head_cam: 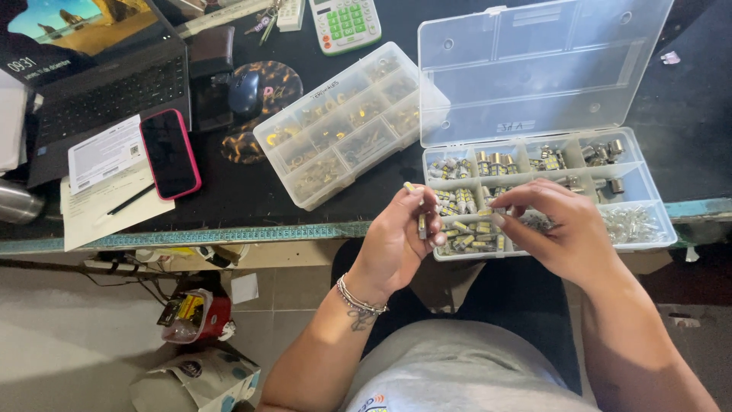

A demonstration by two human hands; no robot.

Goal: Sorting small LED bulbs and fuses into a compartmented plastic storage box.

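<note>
Left hand (pixel 400 233) curled, pinching small bulbs (pixel 422 221) between fingertips, just above open clear compartment box (pixel 654 200) at desk edge. Right hand (pixel 560 229) half closed, fingertips dipping into middle compartment among more bulbs.

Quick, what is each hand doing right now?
Left hand: closed, pinching small bulbs.
Right hand: fingers together over the open organizer box; contents cannot be told.
</note>
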